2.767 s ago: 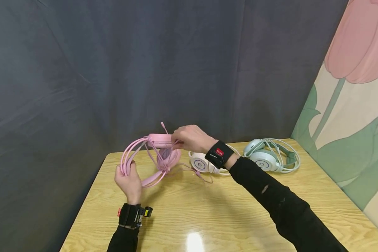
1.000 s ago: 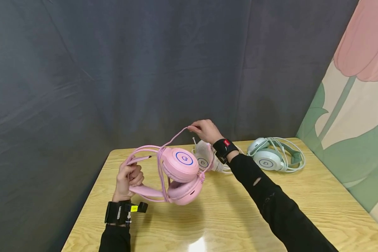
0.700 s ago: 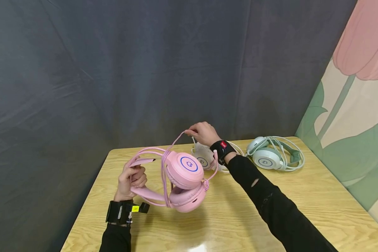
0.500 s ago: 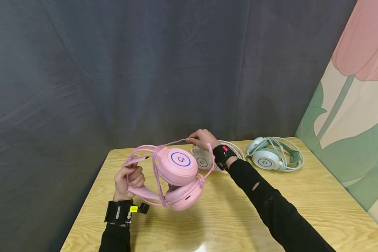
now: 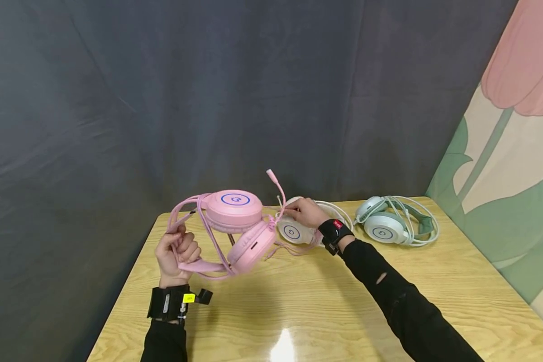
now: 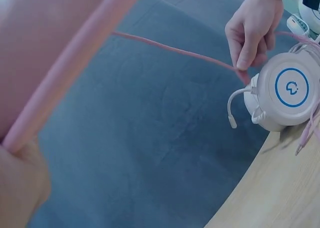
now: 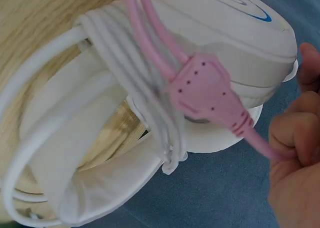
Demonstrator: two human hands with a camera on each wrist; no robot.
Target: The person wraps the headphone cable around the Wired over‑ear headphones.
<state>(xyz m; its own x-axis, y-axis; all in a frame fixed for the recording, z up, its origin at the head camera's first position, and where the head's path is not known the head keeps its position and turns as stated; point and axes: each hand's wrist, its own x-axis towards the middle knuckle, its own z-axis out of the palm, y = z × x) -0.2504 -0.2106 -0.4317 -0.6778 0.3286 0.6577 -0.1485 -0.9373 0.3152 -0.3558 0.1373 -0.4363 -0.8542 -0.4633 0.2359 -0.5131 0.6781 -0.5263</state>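
Observation:
My left hand (image 5: pixel 177 256) grips the headband of a pink headset (image 5: pixel 234 211) raised over the table's left side. Its upper ear cup shows a blue ring logo, and its microphone boom points up. Turns of pink cable still wrap the headset near the ear cups. My right hand (image 5: pixel 308 213) pinches the pink cable (image 6: pixel 175 50), which stretches across from the headset in the left wrist view. Beyond the pinch, a pink splitter block (image 7: pixel 205 85) hangs in front of a white headset (image 7: pixel 240 42). A slim plug (image 6: pixel 302 140) dangles beside that white headset.
The white headset stands at the back of the wooden table (image 5: pixel 335 311), its cable bundled. To its right lies a green and white headset (image 5: pixel 391 223) with coiled cable. A dark curtain (image 5: pixel 253 100) hangs behind, and a flower-painted wall (image 5: pixel 502 201) borders the right.
My right hand has gone from the pink headset's ear cup out to the right, drawing cable off, and lately dropped lower. The headset has turned and now tips upward, shifted slightly left.

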